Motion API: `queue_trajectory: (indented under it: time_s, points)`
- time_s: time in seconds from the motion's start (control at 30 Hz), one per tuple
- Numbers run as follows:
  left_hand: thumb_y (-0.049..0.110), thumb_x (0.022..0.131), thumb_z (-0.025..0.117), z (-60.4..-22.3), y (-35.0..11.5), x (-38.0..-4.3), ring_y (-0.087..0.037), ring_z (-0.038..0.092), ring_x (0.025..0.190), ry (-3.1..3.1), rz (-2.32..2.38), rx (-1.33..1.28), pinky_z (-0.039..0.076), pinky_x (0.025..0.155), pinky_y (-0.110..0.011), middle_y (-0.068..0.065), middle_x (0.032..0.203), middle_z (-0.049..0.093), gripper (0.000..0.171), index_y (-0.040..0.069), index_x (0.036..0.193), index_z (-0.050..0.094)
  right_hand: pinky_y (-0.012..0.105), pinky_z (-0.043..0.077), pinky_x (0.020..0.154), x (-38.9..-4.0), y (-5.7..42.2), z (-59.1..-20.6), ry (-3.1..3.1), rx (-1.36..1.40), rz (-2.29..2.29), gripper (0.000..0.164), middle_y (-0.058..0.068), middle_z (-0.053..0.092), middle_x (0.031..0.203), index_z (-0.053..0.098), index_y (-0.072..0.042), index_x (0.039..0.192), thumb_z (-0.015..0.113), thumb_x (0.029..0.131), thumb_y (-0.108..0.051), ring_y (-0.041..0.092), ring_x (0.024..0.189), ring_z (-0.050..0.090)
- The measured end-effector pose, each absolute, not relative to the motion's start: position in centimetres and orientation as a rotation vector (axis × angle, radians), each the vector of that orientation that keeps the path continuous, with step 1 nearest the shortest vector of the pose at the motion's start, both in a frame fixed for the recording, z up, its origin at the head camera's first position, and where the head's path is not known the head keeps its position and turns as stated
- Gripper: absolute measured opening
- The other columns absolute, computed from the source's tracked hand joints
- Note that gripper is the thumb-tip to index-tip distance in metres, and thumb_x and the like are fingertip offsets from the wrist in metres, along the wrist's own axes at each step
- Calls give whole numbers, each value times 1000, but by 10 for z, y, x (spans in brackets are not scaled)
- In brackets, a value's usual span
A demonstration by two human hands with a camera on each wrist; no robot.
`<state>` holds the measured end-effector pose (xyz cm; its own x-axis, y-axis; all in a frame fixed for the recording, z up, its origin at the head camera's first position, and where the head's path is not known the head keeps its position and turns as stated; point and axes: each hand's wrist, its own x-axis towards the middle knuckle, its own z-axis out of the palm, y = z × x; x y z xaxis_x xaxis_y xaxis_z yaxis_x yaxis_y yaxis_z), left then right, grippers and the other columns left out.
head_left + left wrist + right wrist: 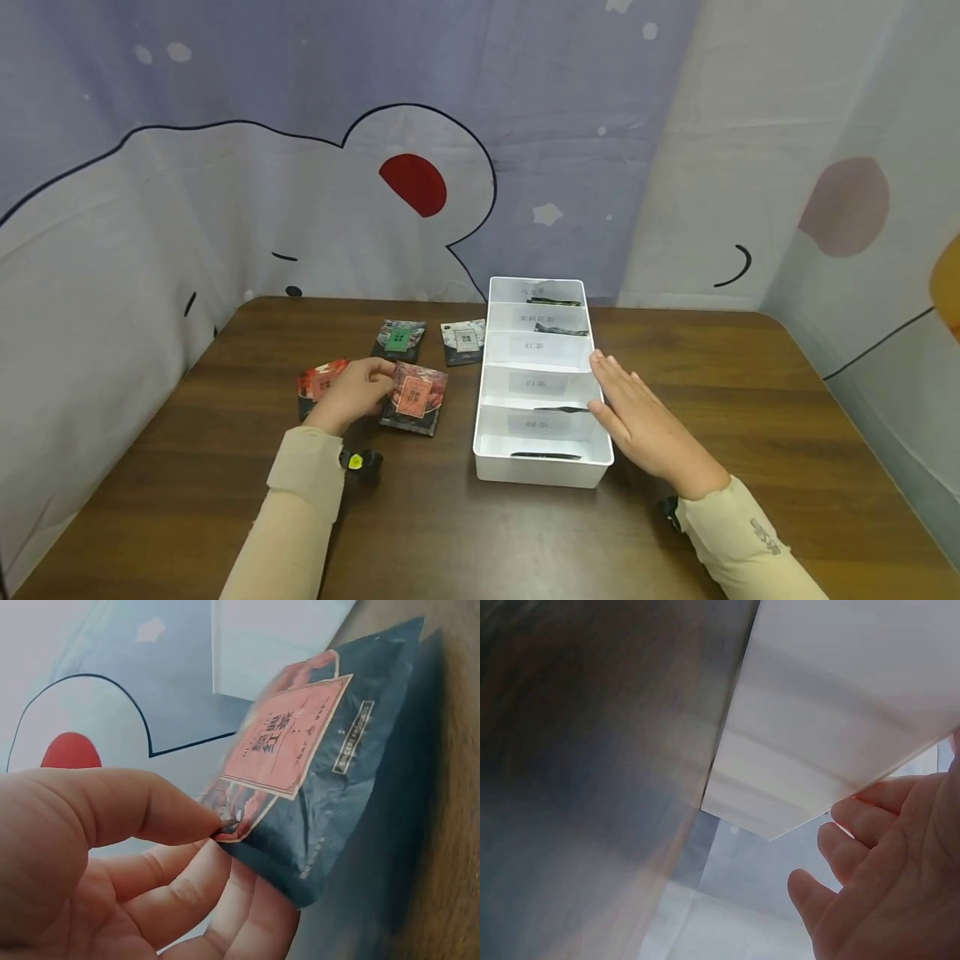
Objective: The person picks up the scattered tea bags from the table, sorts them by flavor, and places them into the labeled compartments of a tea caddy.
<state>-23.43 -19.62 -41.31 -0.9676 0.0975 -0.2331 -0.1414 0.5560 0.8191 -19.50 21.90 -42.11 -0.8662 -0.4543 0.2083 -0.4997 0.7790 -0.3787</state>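
My left hand [352, 392] pinches a dark tea sachet with a pink label [415, 398] by its edge, between thumb and fingers. In the left wrist view this sachet [300, 750] is tilted up off the wooden surface. My right hand [645, 421] lies along the right rim of a white divided box [543, 472], fingers fairly straight, holding nothing. From the right wrist camera, the fingers [862, 825] are at the box's upper edge. The box has several labelled compartments in a row; thin dark sachets stand in some, while the middle one shows none.
A red-labelled sachet [318, 383] lies partly behind my left hand. Farther back are a green-labelled sachet [399, 337] and a white-labelled sachet [463, 342], the latter close to the box's left side. A printed curtain [300, 208] hangs behind the wooden table [420, 542].
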Motion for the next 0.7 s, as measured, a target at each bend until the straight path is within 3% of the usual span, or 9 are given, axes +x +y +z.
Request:
queue_trajectory:
  time_s: [0.2, 0.47, 0.7]
  points:
    - [10, 104, 53, -413, -196, -234, -39, 58, 123, 2484, 1468, 3, 55, 97, -52, -26, 130, 60, 47, -5, 147, 42, 56, 15, 124, -195, 219, -421, -2865, 766, 651, 63, 14, 21, 167, 21, 0, 160, 40, 111, -34, 36, 154, 17]
    - [16, 105, 56, -409, -195, -232, -42, 54, 128, 2430, 1552, 32, 51, 101, -56, -28, 138, 54, 50, -4, 148, 41, 57, 16, 123, -194, 218, -420, -2859, 767, 654, 63, 15, 22, 166, 23, 1, 160, 41, 111, -33, 36, 153, 18]
    - [15, 104, 58, -404, -191, -230, -36, 57, 122, 2401, 1660, 63, 50, 102, -55, -22, 127, 59, 47, -5, 144, 44, 57, 16, 123, -194, 218, -419, -2859, 764, 656, 63, 14, 22, 166, 23, 1, 160, 41, 111, -33, 36, 153, 18]
